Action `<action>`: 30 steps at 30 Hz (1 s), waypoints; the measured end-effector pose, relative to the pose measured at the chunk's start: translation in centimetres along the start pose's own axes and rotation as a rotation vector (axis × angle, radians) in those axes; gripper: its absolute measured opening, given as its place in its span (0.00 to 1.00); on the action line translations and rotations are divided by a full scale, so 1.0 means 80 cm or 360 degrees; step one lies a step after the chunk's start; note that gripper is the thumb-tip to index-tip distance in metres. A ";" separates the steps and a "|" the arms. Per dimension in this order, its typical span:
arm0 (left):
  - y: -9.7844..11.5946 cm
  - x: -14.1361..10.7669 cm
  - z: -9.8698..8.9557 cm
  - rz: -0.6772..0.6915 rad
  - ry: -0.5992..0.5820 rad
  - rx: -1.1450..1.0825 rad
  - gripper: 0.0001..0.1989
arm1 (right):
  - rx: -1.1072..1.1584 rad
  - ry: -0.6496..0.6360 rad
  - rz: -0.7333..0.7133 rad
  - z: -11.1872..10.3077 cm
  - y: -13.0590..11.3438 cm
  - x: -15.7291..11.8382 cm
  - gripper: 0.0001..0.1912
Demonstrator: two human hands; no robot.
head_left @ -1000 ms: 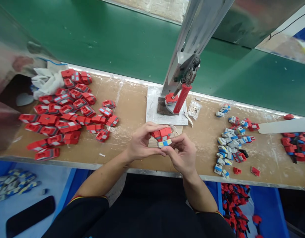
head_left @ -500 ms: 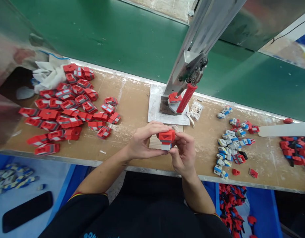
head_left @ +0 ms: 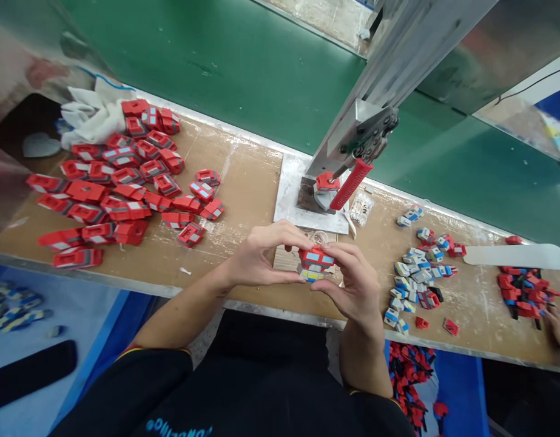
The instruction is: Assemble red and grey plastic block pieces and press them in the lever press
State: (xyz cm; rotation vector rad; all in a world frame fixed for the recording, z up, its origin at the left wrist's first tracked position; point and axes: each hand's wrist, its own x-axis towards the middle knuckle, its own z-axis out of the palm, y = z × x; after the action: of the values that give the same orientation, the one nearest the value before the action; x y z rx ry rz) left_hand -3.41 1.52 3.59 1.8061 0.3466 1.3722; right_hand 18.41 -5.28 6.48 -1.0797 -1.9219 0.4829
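Between my two hands is a red toy part [head_left: 317,260] with pale blue panels and a grey, yellow and blue underside. My left hand [head_left: 267,254] pinches it from the left, thumb below and fingers on top. From the right, my right hand [head_left: 352,276] grips the same part with thumb and fingertips. Just beyond stands a toggle clamp press with a red handle [head_left: 351,185], and another red part [head_left: 326,182] sits under its plunger on a white base plate [head_left: 286,203].
Many red parts [head_left: 125,209] lie on the bench at left beside a white cloth [head_left: 95,118]. Small grey-blue pieces [head_left: 416,273] are at right, near a white strip [head_left: 511,256]. Another person's hand [head_left: 559,325] reaches red-black parts [head_left: 525,294] at far right. Blue bins [head_left: 471,394] stand below.
The held part has been turned, so its blue-panelled face and yellow underside now show. My right fingers have moved over its top. Another person's hand has appeared at far right.
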 end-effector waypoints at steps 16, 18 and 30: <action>-0.026 0.006 -0.022 -0.0142 -0.0005 0.0202 0.32 | -0.0021 0.0267 -0.0050 -0.014 0.037 0.041 0.22; -0.039 0.029 -0.041 -0.0140 -0.0230 0.0419 0.29 | 0.0070 0.0264 0.0065 -0.029 0.060 0.059 0.23; -0.057 0.109 -0.052 -0.0387 -0.1047 0.1200 0.18 | 0.1136 -0.0210 -0.0131 -0.107 0.001 0.156 0.30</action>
State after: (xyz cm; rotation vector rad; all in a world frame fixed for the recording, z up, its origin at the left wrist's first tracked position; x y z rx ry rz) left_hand -2.79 11.85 6.31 2.5868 0.7538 0.4217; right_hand 22.31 4.50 17.35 -0.5081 -1.6773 1.1078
